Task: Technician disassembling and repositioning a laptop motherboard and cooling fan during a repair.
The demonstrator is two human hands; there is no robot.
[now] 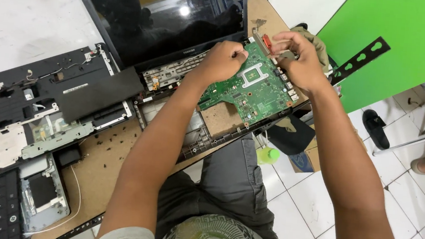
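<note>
Near the top middle, both hands work at the green board (248, 87) in the open laptop (196, 72) — left hand (223, 59) clenched on its edge, right hand (299, 60) pinching its far corner — lifting it needs care.

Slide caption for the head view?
Both hands, left and right, grip a green motherboard over an opened laptop chassis.

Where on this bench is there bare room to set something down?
Only the brown wooden benchtop between the detached black laptop cover and the left forearm, though dotted with small black screws. Crowded: both hands over the green circuit board; left edge packed with parts.
</note>
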